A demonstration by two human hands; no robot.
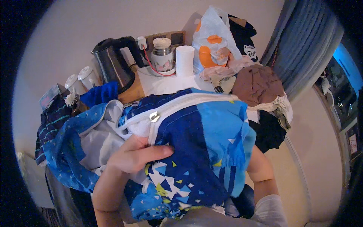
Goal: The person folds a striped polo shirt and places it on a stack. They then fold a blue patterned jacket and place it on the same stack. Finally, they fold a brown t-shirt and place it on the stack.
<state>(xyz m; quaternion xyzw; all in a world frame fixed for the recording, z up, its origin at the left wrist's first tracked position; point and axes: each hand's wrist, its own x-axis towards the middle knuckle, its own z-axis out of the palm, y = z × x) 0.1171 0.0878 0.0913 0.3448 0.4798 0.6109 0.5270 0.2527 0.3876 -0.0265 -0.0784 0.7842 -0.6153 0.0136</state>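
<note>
A blue zip-up jersey (185,140) hangs bunched in front of me, in navy and light blue with white and yellow triangle shapes. Its white zipper (177,106) curves across the top, with a metal slider (154,116) near its left end. My left hand (132,153) is closed on the zipper-side edge, thumb over the navy cloth. On the right side, my right hand (261,162) goes behind the jersey, and its fingers are hidden by the fabric. More blue patterned cloth with a pale lining (98,140) spreads to the left of my left hand.
Behind stand a dark electric kettle (115,62), lidded white cups (89,77), a flowered jar (162,58) and a white paper roll (185,61). A plastic bag with orange spots (213,45) and a brown cloth heap (259,85) sit at back right, near a grey-blue curtain (308,41).
</note>
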